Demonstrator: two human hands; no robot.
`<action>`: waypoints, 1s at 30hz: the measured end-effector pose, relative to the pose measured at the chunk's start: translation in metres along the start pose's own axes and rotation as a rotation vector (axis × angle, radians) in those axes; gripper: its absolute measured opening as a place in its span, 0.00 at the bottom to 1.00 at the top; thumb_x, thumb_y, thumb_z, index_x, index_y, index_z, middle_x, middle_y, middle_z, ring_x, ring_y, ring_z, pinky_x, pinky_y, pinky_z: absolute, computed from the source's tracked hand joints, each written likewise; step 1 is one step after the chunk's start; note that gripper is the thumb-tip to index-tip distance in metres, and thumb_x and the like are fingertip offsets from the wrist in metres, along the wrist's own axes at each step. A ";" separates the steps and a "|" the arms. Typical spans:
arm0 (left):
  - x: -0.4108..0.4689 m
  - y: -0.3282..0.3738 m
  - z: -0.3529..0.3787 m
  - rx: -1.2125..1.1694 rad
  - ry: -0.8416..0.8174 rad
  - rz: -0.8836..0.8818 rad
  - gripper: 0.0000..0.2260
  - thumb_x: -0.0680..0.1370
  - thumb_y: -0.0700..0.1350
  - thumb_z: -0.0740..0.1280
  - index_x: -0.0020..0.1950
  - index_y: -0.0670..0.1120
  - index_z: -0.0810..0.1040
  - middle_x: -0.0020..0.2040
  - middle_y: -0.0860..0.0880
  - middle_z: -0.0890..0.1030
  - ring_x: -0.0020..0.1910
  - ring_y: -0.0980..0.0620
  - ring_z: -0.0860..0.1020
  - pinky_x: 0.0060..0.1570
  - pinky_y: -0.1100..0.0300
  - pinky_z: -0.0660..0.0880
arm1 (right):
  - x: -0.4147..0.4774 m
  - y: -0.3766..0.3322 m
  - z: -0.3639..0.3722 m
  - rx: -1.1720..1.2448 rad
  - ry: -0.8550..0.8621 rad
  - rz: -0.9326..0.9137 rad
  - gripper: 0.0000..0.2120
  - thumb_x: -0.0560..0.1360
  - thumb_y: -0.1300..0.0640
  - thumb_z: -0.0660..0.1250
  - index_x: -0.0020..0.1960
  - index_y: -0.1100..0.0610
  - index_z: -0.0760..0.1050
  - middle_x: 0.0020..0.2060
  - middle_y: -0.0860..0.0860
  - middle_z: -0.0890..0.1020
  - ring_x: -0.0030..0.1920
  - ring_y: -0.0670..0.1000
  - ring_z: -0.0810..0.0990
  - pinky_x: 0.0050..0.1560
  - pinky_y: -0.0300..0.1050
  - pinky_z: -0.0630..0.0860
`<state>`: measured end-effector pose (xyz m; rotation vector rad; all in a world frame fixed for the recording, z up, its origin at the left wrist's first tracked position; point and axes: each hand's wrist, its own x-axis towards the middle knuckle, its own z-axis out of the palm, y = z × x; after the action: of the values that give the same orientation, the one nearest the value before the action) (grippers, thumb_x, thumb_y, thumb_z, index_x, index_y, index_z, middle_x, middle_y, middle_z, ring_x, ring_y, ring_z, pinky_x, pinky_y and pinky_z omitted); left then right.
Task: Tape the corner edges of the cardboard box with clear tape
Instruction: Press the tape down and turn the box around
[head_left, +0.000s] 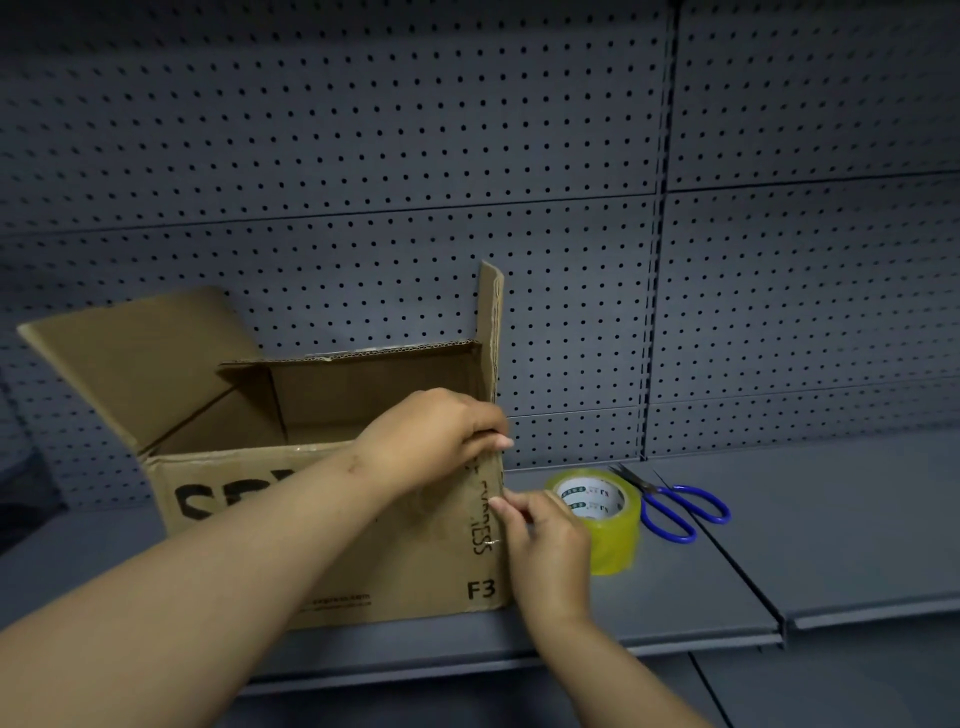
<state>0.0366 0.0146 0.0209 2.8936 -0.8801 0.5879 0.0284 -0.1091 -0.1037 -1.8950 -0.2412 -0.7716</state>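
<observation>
An open brown cardboard box (395, 561) with black lettering stands on the grey shelf, its flaps up. My left hand (436, 431) grips the top of the box's front right corner edge, fingers curled over the rim. Lower on the same edge, my right hand (540, 540) pinches a strip of clear tape (491, 540) against the corner. A roll of clear yellowish tape (608, 525) sits upright just right of the box, partly behind my right hand.
Blue-handled scissors (675, 509) lie right of the tape roll on the grey metal shelf (831, 519). A dark pegboard wall (467, 156) rises behind. The shelf's front edge runs below the box.
</observation>
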 end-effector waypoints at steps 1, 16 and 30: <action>0.000 0.000 0.000 -0.003 -0.001 -0.002 0.11 0.77 0.53 0.62 0.52 0.49 0.79 0.47 0.52 0.82 0.46 0.54 0.78 0.46 0.56 0.75 | 0.002 0.000 -0.001 0.001 -0.014 0.001 0.05 0.71 0.59 0.70 0.39 0.61 0.81 0.36 0.54 0.82 0.37 0.47 0.76 0.39 0.29 0.64; -0.003 0.012 -0.003 0.006 -0.005 -0.087 0.11 0.77 0.52 0.63 0.52 0.48 0.80 0.49 0.51 0.83 0.49 0.53 0.79 0.48 0.54 0.75 | -0.001 0.015 -0.003 0.074 -0.175 0.127 0.05 0.71 0.56 0.70 0.42 0.59 0.80 0.41 0.51 0.84 0.41 0.46 0.77 0.39 0.30 0.65; -0.006 0.020 -0.001 0.033 0.024 -0.142 0.12 0.77 0.51 0.62 0.55 0.48 0.79 0.50 0.50 0.81 0.50 0.52 0.78 0.49 0.55 0.75 | -0.001 0.027 -0.009 0.015 -0.339 0.059 0.11 0.73 0.54 0.68 0.33 0.52 0.72 0.29 0.44 0.73 0.32 0.43 0.71 0.34 0.28 0.67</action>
<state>0.0209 0.0013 0.0181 2.9399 -0.6611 0.6277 0.0373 -0.1290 -0.1227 -2.0027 -0.3982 -0.4047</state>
